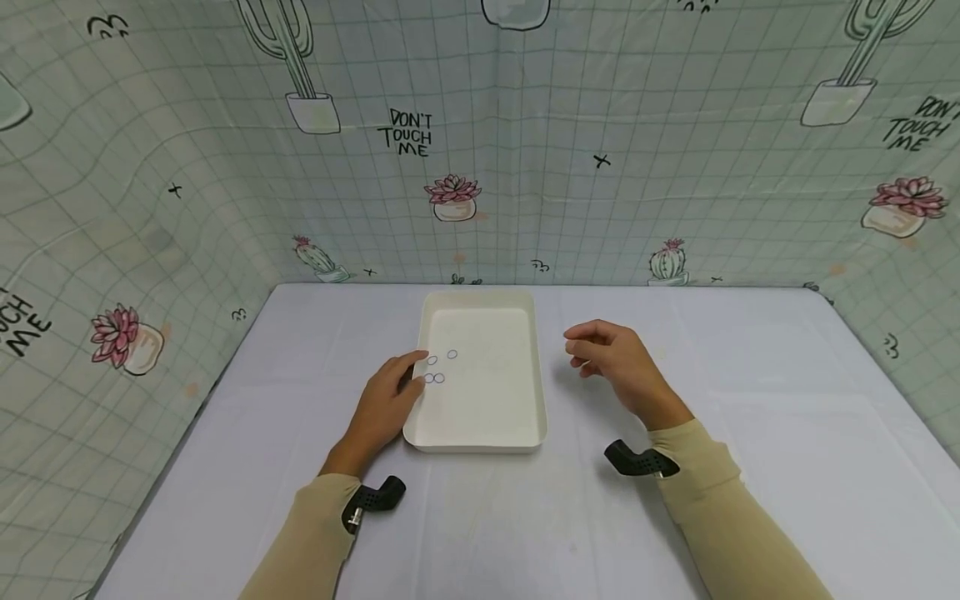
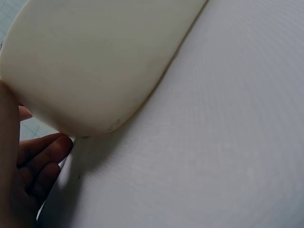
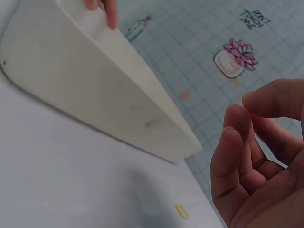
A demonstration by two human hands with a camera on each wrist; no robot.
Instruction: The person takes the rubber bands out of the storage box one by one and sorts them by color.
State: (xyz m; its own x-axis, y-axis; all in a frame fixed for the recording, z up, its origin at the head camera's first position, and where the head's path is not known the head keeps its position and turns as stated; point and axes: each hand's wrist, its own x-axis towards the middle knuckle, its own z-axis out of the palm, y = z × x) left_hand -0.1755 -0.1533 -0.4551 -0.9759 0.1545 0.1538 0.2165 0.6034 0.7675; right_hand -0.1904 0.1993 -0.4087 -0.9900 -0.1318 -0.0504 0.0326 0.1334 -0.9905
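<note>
White rectangular shallow-walled tray (image 1: 483, 408): lies on the middle of the white cloth-covered desk (image 1: 495, 533), its long sides running away from the person, its far edge close to the desk's back edge.
Blue-outlined small rings (image 1: 452, 354): four inside the tray, near its left wall; two sit side by side, touching or almost so, and the others lie just beyond them.
Left hand (image 1: 384, 400): its grip is narrow, holding the tray's left wall, with thumb and index finger over the rim and the remaining fingers curled outside.
Right hand (image 1: 618, 358): hangs above the desk, to the right of the tray and apart from it; its grip is loosely curled, the fingertips bunched near one another, with nothing seen between them.
Yellow oval-looking ring (image 3: 181, 211): on the desk near a corner of the tray, in the right wrist view.
Wrists: tan sleeves (image 1: 750, 517), each with a black angled device (image 1: 641, 460).
Backdrop: pale green gridded cloth (image 1: 555, 217) with cactus drawings.
</note>
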